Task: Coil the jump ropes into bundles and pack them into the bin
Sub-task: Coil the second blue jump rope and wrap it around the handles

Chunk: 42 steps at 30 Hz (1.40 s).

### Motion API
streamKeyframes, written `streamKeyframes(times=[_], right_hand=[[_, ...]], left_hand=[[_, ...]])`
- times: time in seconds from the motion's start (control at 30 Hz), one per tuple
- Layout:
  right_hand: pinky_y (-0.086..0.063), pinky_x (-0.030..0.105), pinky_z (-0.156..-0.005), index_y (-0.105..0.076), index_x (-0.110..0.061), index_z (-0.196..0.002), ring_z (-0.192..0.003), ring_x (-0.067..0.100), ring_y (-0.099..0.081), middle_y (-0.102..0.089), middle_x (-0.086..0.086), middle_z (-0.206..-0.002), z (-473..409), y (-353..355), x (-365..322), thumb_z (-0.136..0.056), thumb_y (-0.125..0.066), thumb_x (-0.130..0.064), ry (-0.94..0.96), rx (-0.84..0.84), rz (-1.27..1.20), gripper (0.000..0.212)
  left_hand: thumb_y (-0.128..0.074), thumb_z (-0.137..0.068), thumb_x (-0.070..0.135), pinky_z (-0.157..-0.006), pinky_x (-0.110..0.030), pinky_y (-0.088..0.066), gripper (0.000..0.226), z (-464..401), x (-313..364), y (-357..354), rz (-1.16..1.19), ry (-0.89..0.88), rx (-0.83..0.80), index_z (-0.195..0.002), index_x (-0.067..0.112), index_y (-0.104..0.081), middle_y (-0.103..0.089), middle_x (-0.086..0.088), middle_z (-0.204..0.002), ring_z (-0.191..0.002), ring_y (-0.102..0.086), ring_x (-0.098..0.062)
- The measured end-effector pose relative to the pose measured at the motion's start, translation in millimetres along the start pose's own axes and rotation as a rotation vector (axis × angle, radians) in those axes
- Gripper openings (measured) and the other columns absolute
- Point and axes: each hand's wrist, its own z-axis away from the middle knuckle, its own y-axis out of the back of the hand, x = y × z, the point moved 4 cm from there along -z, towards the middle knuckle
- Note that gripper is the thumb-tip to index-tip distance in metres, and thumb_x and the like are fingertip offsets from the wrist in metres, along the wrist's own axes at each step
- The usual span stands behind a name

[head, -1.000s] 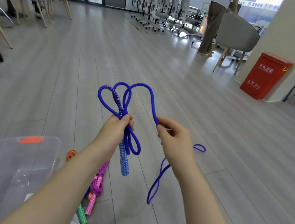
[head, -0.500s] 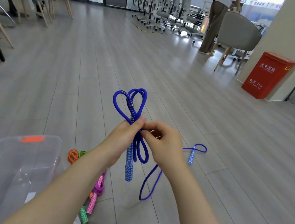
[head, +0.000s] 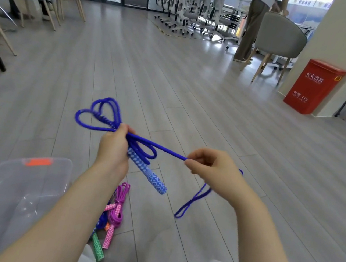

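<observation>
The left hand [head: 112, 151] grips the gathered loops of the blue jump rope [head: 143, 146] with its fingers curled round them, one patterned handle [head: 147, 172] hanging below the fist, while the right hand [head: 209, 169] pinches a taut stretch of the same rope between thumb and fingertips, the loose tail [head: 193, 200] dangling toward the floor [head: 195, 89]. By my judgement this bundle is partly coiled, with the tail left to wrap. The clear bin [head: 3, 195] at lower left looks unfilled, and other ropes [head: 114, 213] lie on the floor just beside it, unpacked.
</observation>
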Motion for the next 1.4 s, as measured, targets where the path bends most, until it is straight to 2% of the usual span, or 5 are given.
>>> streamKeyframes(times=[0.13,0.63,0.93,1.2,1.4], right_hand=[[-0.051,0.035,-0.071,-0.072,-0.024,-0.079,-0.070,0.014,-0.061,-0.070,-0.002,-0.071,6,35,21,-0.084,-0.071,-0.030,-0.070,0.123,0.043,0.009],[-0.044,0.008,-0.054,-0.070,-0.023,-0.093,-0.067,-0.001,-0.057,-0.068,-0.005,-0.082,-6,20,3,-0.095,-0.060,-0.029,0.018,0.442,-0.216,0.011],[-0.038,0.017,-0.055,-0.065,-0.026,-0.088,-0.071,0.006,-0.056,-0.061,-0.014,-0.079,-11,12,12,-0.094,-0.059,-0.028,-0.087,0.425,-0.001,0.009],[-0.041,0.010,-0.066,-0.068,-0.027,-0.096,-0.083,0.003,-0.058,-0.064,-0.016,-0.089,-8,-2,-4,-0.093,-0.063,-0.022,0.111,0.274,0.174,0.008],[-0.045,0.007,-0.059,-0.067,-0.028,-0.094,-0.068,-0.006,-0.064,-0.065,-0.014,-0.082,-5,-4,-8,-0.092,-0.062,-0.017,0.139,0.264,0.042,0.012]], left_hand=[[-0.047,-0.099,0.017,-0.059,-0.025,-0.046,0.030,-11,4,18,0.052,-0.016,0.138,-0.070,0.015,-0.052,-0.057,0.002,-0.070,-0.064,-0.055,-0.012],[-0.045,-0.102,0.024,-0.078,-0.033,-0.049,0.021,33,-3,-26,-0.240,0.034,-0.532,-0.091,0.012,-0.059,-0.061,0.002,-0.071,-0.070,-0.055,-0.016],[-0.053,-0.098,0.031,-0.077,-0.034,-0.051,0.027,44,-16,-33,-0.377,0.079,-0.631,-0.078,0.014,-0.057,-0.055,0.000,-0.065,-0.065,-0.053,-0.015],[-0.052,-0.099,0.030,-0.071,-0.029,-0.053,0.023,53,-20,-35,-0.501,0.028,-0.694,-0.094,0.009,-0.060,-0.057,-0.003,-0.071,-0.062,-0.050,-0.015],[-0.047,-0.101,0.027,-0.073,-0.032,-0.053,0.022,64,-27,-42,-0.430,0.137,-0.720,-0.110,0.014,-0.062,-0.075,-0.001,-0.084,-0.062,-0.051,-0.014]])
